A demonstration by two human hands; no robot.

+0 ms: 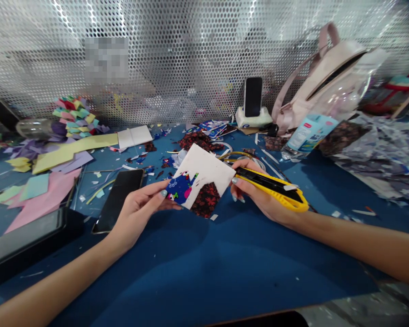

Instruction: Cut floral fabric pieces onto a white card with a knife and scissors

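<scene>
My left hand (145, 206) pinches the left corner of a white square card (204, 165), held up above the table. Stuck on the card are a blue patterned patch (180, 188) and a dark patch with red leaf shapes (206, 200). My right hand (254, 188) is closed around a yellow and black box cutter (276, 190), its rounded end towards my wrist. The thumb and fingers of that hand are at the card's right corner. No blade shows. A small white scrap (290, 187) lies on the cutter.
The blue table (204, 272) is strewn with paper scraps. A black phone (119, 200) lies left of the card. Behind stand another phone (252, 97), a tilted plastic bottle (310, 131) and a pale backpack (303, 95). Coloured paper (71, 150) lies left; stacked patterned sheets (385, 154) right.
</scene>
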